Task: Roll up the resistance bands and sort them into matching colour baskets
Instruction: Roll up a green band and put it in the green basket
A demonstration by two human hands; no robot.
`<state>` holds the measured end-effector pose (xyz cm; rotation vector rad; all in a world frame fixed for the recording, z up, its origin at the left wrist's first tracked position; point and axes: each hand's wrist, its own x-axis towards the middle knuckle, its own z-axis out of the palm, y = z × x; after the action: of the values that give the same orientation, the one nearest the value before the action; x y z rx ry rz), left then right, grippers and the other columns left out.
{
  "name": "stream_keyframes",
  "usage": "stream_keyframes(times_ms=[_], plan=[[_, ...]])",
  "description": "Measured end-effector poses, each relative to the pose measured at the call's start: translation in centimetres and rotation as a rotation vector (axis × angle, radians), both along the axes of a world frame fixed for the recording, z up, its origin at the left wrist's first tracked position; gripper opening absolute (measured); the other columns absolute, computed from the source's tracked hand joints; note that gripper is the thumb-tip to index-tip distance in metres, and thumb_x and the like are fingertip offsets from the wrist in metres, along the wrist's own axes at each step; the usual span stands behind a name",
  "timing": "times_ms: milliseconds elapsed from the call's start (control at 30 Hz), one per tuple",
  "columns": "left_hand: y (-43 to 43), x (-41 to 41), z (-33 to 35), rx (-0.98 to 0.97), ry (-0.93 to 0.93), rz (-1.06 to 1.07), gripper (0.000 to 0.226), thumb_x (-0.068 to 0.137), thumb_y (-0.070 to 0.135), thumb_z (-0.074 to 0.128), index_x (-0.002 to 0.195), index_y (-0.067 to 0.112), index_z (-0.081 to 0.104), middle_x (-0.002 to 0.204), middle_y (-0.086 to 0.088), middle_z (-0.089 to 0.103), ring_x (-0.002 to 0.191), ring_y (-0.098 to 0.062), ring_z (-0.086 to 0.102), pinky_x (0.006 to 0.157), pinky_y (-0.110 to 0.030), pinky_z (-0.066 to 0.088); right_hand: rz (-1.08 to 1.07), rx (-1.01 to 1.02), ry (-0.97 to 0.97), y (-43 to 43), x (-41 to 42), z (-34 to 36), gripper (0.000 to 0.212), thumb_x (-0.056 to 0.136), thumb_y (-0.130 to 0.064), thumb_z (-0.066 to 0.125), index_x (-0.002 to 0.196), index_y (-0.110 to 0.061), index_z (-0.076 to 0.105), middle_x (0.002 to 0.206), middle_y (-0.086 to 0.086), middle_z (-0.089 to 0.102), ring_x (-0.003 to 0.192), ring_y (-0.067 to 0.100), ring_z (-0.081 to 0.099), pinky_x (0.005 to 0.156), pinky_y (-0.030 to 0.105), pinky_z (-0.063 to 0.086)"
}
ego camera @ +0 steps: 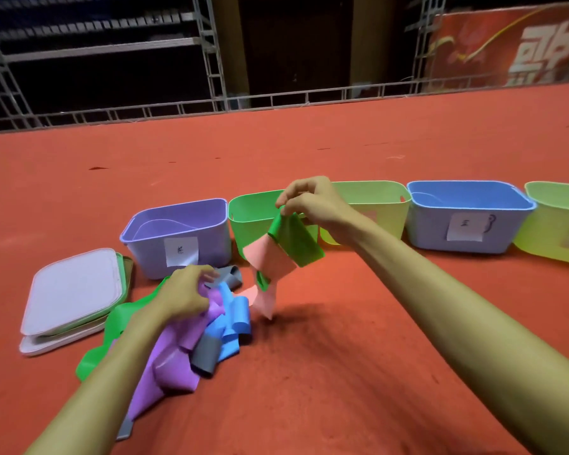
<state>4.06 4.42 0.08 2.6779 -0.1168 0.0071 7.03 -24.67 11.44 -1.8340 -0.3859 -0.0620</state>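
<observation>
Up above the red carpet floor (342,372), the right grip (309,205), a bare hand, pinches the top end of a flat green resistance band (296,244) between curled fingers and thumb. That band hangs in the air in front of the bright green plastic basket (247,211), partly coiled near the top, and a flat pink resistance band (270,261) is tangled with it and trails down, its lowest tip near the carpet. Whether the tip touches the carpet is lost in blur.

Lower left, the left grip (184,293) rests on a loose heap of bands, its fingers curled into the flat purple resistance band (171,349). Beside the purple one lie a curled blue resistance band (234,320), a grey resistance band (204,356) and a second green band (119,323) that spreads out under the forearm.

Behind the heap stand 5 baskets in a row, side by side: a lilac plastic basket (211,257) with a white paper label, the bright green one, a pale yellow-green basket (388,211) partly hidden by the right wrist, a blue plastic basket (434,234) with a white label, and another yellow-green basket (546,238) cut off by the right edge. Left of the lilac basket lies a stack of flat basket lids (76,287), the pale top one tilted on the rest
</observation>
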Motion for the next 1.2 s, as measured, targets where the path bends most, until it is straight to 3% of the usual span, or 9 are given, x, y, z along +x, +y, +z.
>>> stream_keyframes(times_ms=[133, 300, 400, 500, 633, 800, 900, 1100, 1200], plan=[[-7.0, -0.6, 2.8, -0.493, -0.031, -0.182, 0.080, 0.067, 0.025, 0.097, 0.138, 0.024, 0.060, 0.123, 0.001, 0.073, 0.117, -0.007, 0.068, 0.093, -0.024, 0.055, -0.008, -0.058, -0.071, -2.0, -0.3, 0.8, 0.017, 0.085, 0.009, 0.066, 0.082, -0.007, 0.071, 0.066, -0.004, 0.065, 0.052, -0.003, 0.052, 0.052, 0.011, 0.039], [-15.1, -1.0, 3.5, -0.804, -0.044, -0.193, 0.037, 0.084, 0.015, 0.084, 0.118, 0.013, 0.071, 0.100, -0.002, 0.080, 0.086, -0.010, 0.075, 0.071, -0.027, 0.058, -0.049, -0.107, -0.163, -4.7, -0.1, -0.7, 0.012, 0.087, 0.000, 0.076, 0.083, -0.011, 0.074, 0.075, 0.004, 0.071, 0.067, 0.008, 0.060, 0.069, 0.025, 0.049], [-16.5, -0.4, 1.6, -0.755, -0.071, -0.212, 0.040, 0.079, 0.012, 0.088, 0.116, 0.007, 0.073, 0.101, -0.004, 0.080, 0.089, -0.007, 0.073, 0.079, -0.025, 0.056, -0.089, -0.114, -0.156, -6.9, 0.0, -1.4, 0.008, 0.087, -0.007, 0.079, 0.084, -0.014, 0.077, 0.082, 0.008, 0.075, 0.074, 0.011, 0.064, 0.075, 0.031, 0.054], [-18.0, -0.2, 0.0, -0.591, -0.018, -0.259, 0.078, 0.068, 0.029, 0.095, 0.136, 0.018, 0.059, 0.122, 0.001, 0.072, 0.111, -0.007, 0.068, 0.093, -0.022, 0.050, -0.130, -0.088, -0.121, -8.8, -0.1, -1.7, 0.008, 0.086, -0.009, 0.080, 0.083, -0.015, 0.078, 0.088, 0.011, 0.079, 0.079, 0.015, 0.068, 0.081, 0.042, 0.059], [-20.7, -0.1, -3.5, -0.262, 0.158, -0.249, 0.099, 0.064, 0.056, 0.093, 0.145, 0.020, 0.049, 0.135, 0.003, 0.055, 0.129, -0.015, 0.053, 0.104, -0.029, 0.044, -0.169, -0.008, -0.088, -10.5, -0.8, -1.1, 0.002, 0.090, -0.003, 0.075, 0.090, -0.001, 0.075, 0.078, 0.002, 0.074, 0.068, 0.006, 0.064, 0.070, 0.023, 0.053], [-20.8, 0.4, -5.7, 0.004, 0.063, -0.180, 0.043, 0.061, 0.068, 0.070, 0.075, 0.028, 0.067, 0.074, 0.010, 0.061, 0.083, -0.022, 0.064, 0.062, -0.031, 0.040, -0.201, -0.017, -0.013, -12.9, -1.2, -1.7, 0.005, 0.091, -0.005, 0.074, 0.086, -0.005, 0.073, 0.078, 0.011, 0.069, 0.067, 0.017, 0.062, 0.064, 0.027, 0.052], [-18.7, 2.3, -3.4, 0.081, 0.079, -0.076, 0.045, 0.068, 0.054, 0.078, 0.063, 0.015, 0.056, 0.062, -0.002, 0.062, 0.080, -0.033, 0.067, 0.054, -0.033, 0.033, -0.181, -0.019, 0.073, -14.2, -1.0, -2.9, 0.013, 0.093, -0.004, 0.072, 0.082, -0.010, 0.070, 0.075, 0.007, 0.068, 0.064, 0.015, 0.061, 0.063, 0.026, 0.051], [-13.1, 4.1, 3.4, 0.670, 0.323, 0.104, 0.043, 0.074, 0.037, 0.078, 0.113, 0.020, 0.071, 0.093, 0.000, 0.069, 0.102, -0.029, 0.067, 0.094, -0.036, 0.058, -0.114, -0.126, 0.169, -15.1, -0.9, -5.3, 0.005, 0.093, -0.003, 0.069, 0.089, -0.003, 0.072, 0.075, 0.007, 0.067, 0.055, 0.010, 0.059, 0.050, 0.022, 0.048], [-15.2, 5.2, 3.4, 0.209, 0.200, -0.055, 0.077, 0.070, 0.019, 0.093, 0.139, 0.020, 0.060, 0.136, -0.005, 0.064, 0.126, -0.028, 0.060, 0.108, -0.040, 0.050, -0.086, -0.111, 0.188, -14.9, -0.7, -6.0, 0.005, 0.093, -0.001, 0.069, 0.095, 0.002, 0.072, 0.075, 0.009, 0.068, 0.060, 0.015, 0.061, 0.052, 0.025, 0.052]])
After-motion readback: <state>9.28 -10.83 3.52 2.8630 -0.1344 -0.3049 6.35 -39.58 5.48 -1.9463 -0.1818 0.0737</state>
